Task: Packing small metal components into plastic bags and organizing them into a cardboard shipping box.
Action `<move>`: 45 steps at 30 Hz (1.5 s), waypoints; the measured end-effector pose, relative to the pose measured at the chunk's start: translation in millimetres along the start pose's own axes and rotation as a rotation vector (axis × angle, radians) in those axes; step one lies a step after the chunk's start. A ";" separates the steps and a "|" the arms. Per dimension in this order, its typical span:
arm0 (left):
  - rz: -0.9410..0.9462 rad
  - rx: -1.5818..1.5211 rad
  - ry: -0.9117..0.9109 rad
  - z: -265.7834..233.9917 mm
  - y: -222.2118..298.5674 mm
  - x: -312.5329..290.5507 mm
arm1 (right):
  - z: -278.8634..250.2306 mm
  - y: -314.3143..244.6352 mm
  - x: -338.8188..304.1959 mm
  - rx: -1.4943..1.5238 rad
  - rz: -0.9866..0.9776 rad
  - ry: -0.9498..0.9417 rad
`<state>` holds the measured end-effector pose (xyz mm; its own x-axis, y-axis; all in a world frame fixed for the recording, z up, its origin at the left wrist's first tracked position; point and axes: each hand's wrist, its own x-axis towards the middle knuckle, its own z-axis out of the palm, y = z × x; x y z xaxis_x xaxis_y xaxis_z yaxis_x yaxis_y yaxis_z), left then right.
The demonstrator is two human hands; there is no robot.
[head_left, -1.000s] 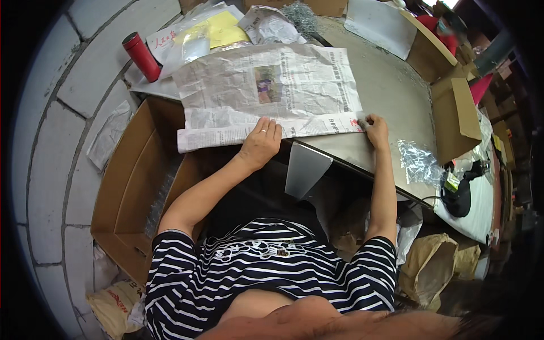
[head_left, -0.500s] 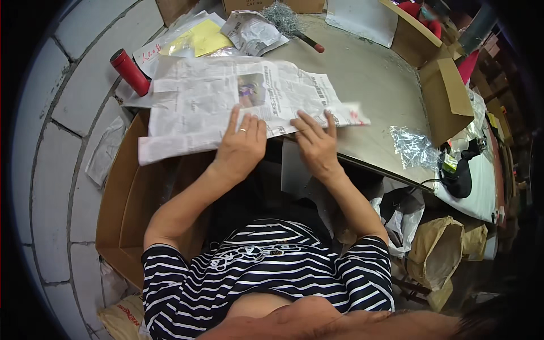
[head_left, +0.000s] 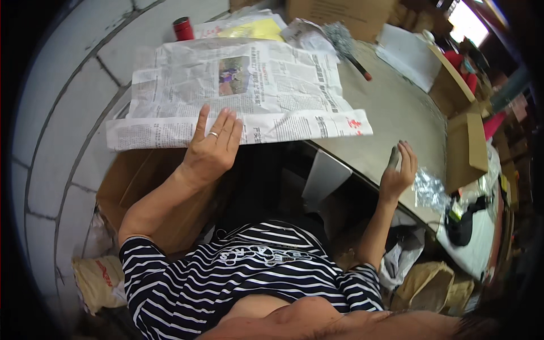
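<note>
A large sheet of newspaper (head_left: pixel 170 85) with a colour photo lies spread on the grey table, its near edge folded over in a long strip and jutting past the table edge. My left hand (head_left: pixel 214 144), a ring on one finger, rests on that folded strip with its fingers stretched out flat. Away to the right, my right hand (head_left: pixel 399 173) is lifted off the paper with its fingers extended and nothing seen in them. Its thumb side looks dark grey. Beside it lie small clear plastic bags (head_left: pixel 429 190) at the table's right side.
Behind the newspaper stand a red bottle (head_left: pixel 182 28), yellow paper (head_left: pixel 258 28) and a bundle of thin metal wires (head_left: pixel 338 39) near a dark-handled tool (head_left: pixel 360 69). An opened carton (head_left: pixel 467 144) borders the table's right. Below the newspaper sits a cardboard box (head_left: pixel 127 175). Another person (head_left: pixel 462 65) is far right.
My right hand has left the newspaper and moved right, toward the clear plastic bags. My left hand stays on the paper, whose near strip now lies flatter. The view has shifted.
</note>
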<state>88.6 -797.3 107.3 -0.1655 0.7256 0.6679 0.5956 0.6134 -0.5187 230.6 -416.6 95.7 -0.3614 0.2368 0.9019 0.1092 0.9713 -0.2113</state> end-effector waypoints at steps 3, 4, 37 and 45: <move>0.007 -0.006 -0.027 -11.7 0.1 0.0 | -1.2 -78.5 17.0 0.260 -0.224 -0.162; -0.010 -0.008 -0.045 -15.5 2.1 0.6 | 5.7 -94.1 18.0 0.288 -0.318 -0.258; -0.820 0.106 -0.807 96.6 -19.7 -20.3 | 428.4 -213.9 -52.4 0.877 -1.633 -0.792; -0.650 0.113 -1.054 237.9 -18.4 -174.7 | 462.8 -258.4 -129.6 0.723 -1.984 -1.166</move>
<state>-80.4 -861.1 -126.8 -0.9857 0.1419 0.0913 0.1045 0.9381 -0.3303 -179.3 -688.1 -141.0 0.2249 -0.9200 -0.3210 -0.9713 -0.2378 0.0009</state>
